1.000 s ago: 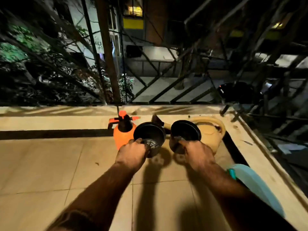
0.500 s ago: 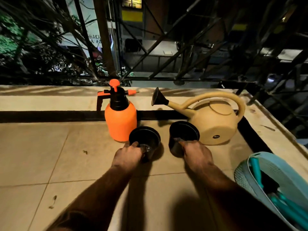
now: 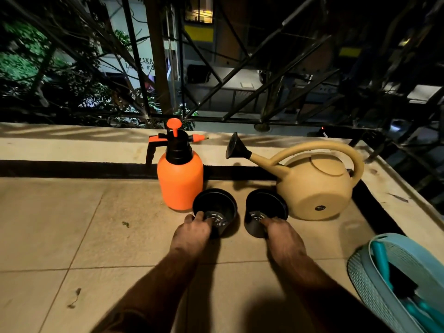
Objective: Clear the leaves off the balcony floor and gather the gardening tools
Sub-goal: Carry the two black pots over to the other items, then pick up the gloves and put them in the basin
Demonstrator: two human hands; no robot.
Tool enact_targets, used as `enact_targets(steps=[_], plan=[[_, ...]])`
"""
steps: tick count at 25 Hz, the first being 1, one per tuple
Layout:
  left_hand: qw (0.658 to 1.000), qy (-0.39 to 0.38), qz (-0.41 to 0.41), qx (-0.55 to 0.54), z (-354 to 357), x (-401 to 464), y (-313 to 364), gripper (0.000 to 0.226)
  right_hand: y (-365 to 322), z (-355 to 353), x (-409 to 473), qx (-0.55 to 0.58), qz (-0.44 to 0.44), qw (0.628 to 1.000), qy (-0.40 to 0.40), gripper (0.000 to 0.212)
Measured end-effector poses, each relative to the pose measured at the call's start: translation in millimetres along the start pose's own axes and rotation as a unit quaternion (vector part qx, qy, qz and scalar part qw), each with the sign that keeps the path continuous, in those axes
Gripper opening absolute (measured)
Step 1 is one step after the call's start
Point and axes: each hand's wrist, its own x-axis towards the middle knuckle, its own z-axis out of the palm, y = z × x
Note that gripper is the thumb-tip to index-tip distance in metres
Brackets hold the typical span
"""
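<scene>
Left hand [image 3: 192, 233] pinches the rim of the left black pot [image 3: 214, 211]; right hand [image 3: 283, 236] pinches the right black pot [image 3: 265, 211]. Both pots stand on the tiled floor [image 3: 72, 224], just in front of the orange sprayer [image 3: 180, 176]. The watering can [image 3: 314, 186] stands right of the sprayer.

Night scene, lit warmly from behind the person: arm shadows fall forward over the tiled floor [image 3: 84, 212] below the hands. Beyond the railing [image 3: 240, 92] it is dim, slightly soft. Wide-angle bending curves the edges.

Orange sprayer [image 3: 180, 180], tan watering can [image 3: 314, 188], black pots [image 3: 215, 209], teal basket [image 3: 374, 284]
</scene>
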Motion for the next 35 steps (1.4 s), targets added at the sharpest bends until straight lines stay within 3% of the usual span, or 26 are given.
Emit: enact_targets(steps=[8, 12, 16, 20, 23, 35], plan=[[0.993, 0.114, 0.034, 0.017, -16.5, -25.7, -26.4, 0.087, 1.7, -12.0, -28.7, -0.063, -0.046, 0.994, 0.075, 0.074], [0.987, 0.159, 0.037, -0.002, -39.0, -42.8, -32.4, 0.081, -10.1, -34.6, -41.8, -0.010, -0.066, 0.993, 0.097, 0.064], [0.979, 0.193, 0.036, -0.061, -93.4, -60.7, -47.8, 0.091, -33.2, -90.3, -59.8, 0.067, -0.094, 0.986, 0.123, 0.067], [0.954, 0.247, 0.062, -0.160, -183.7, -101.0, -59.2, 0.094, -68.8, -182.0, -91.4, 0.142, -0.114, 0.972, 0.149, 0.080], [0.944, 0.243, 0.037, -0.220, -268.7, -137.8, -65.0, 0.099, -96.3, -264.0, -120.7, 0.182, -0.126, 0.964, 0.145, 0.089], [0.955, 0.251, -0.025, -0.155, -624.9, -329.5, -159.0, 0.090, -232.7, -609.9, -266.9, 0.181, -0.286, 0.933, 0.122, 0.083]])
